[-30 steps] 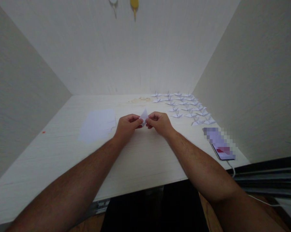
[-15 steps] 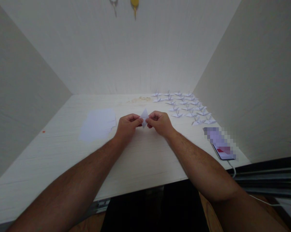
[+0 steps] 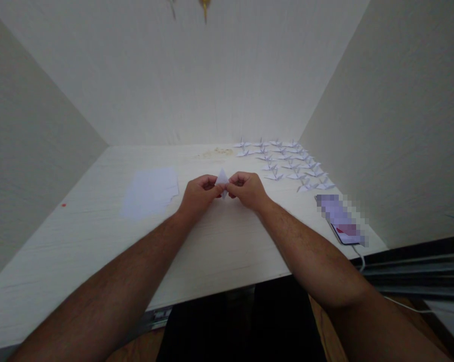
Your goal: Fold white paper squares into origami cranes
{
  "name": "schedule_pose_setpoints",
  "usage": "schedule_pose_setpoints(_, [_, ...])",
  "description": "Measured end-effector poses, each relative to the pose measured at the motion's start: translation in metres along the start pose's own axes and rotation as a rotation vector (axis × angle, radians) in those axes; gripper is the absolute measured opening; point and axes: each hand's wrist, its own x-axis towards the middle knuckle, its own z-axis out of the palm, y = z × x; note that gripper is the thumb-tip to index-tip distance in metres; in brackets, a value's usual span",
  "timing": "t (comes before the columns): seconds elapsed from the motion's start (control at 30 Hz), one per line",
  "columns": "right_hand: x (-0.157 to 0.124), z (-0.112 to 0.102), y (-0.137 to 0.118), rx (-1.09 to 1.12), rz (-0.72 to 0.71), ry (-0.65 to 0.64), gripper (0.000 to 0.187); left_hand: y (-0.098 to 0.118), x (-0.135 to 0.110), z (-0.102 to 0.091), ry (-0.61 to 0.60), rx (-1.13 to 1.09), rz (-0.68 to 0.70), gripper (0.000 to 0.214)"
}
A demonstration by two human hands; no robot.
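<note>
A small white folded paper [image 3: 222, 177], diamond-shaped with a point upward, is held just above the middle of the table. My left hand [image 3: 199, 195] pinches its left side between thumb and fingers. On the other side, my right hand [image 3: 248, 191] is closed on the paper's right edge, its thumb close to the left thumb. The fingertips cover part of the paper's lower half. To the right and farther back stand several white origami cranes [image 3: 274, 176] in rows. Left of my left hand lies a stack of white paper sheets [image 3: 150, 192], loosely spread.
On the right side of the white table [image 3: 98, 241] lies a phone [image 3: 338, 221] with a blurred screen and a white cable [image 3: 362, 264]. Walls enclose the table at the back, left and right. A small orange spot [image 3: 64, 205] marks the left side.
The whole view has shifted slightly. Both hands keep their pinch on the folded paper, and the right thumb and fingers have moved a little closer to the left thumb.
</note>
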Motion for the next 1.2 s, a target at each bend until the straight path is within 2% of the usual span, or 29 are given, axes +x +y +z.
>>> schedule_pose_setpoints(0.33, [0.001,-0.001,0.004,-0.018,0.002,-0.016,0.038,-0.007,0.002,0.001,0.079,0.051,-0.011,0.022])
schedule_pose_setpoints(0.53, [0.002,-0.001,0.010,-0.040,-0.030,0.003,0.026,-0.010,0.004,0.000,0.112,0.048,0.002,0.017])
schedule_pose_setpoints(0.73, [0.000,-0.003,0.003,-0.015,-0.044,-0.019,0.018,-0.010,0.006,0.004,0.130,0.035,0.007,0.015])
schedule_pose_setpoints(0.83, [0.001,-0.004,0.000,-0.013,-0.002,0.004,0.016,-0.013,0.008,0.006,0.110,-0.010,-0.028,0.018])
schedule_pose_setpoints(0.93, [0.003,-0.006,0.000,0.008,0.058,0.021,0.012,-0.013,0.007,0.005,0.032,-0.145,-0.079,0.021])
schedule_pose_setpoints(1.03, [0.005,-0.007,0.002,0.036,0.076,0.012,0.013,-0.012,0.005,0.003,-0.025,-0.262,-0.108,0.028])
schedule_pose_setpoints(1.2, [0.006,-0.005,0.011,0.055,-0.007,0.024,0.020,-0.011,0.004,0.004,0.037,-0.273,-0.113,0.023])
